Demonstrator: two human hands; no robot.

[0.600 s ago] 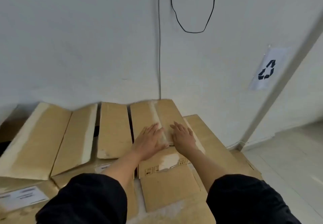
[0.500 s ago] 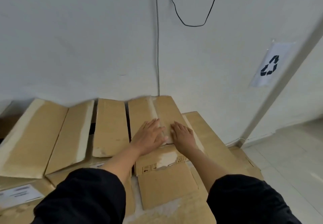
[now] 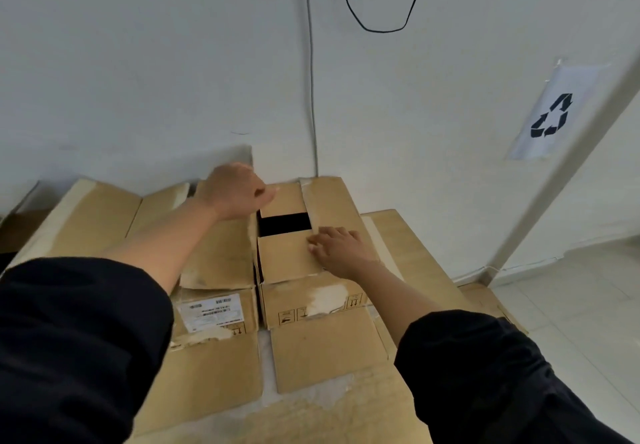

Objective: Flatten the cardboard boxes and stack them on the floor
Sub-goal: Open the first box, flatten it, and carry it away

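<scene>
I am working on the open box that is standing against the wall, right under the thin cable running down it. A moment ago both my hands were lying flat, side by side, pressing its top flaps shut; now the left flap is up and a dark gap is showing into the box — so the top is coming open, which I judge to be the first step toward collapsing it. My left hand is lifting away toward the wall at the box's far left corner, its fingers curled, though I cannot tell whether they are pinching the raised flap edge or holding nothing. My right hand is resting on the right flap, fingers fairly straight and pressing at its inner edge beside the gap. The labelled box is sitting just left of this one, still closed — none of the boxes here is looking flattened or stacked on the floor yet.
</scene>
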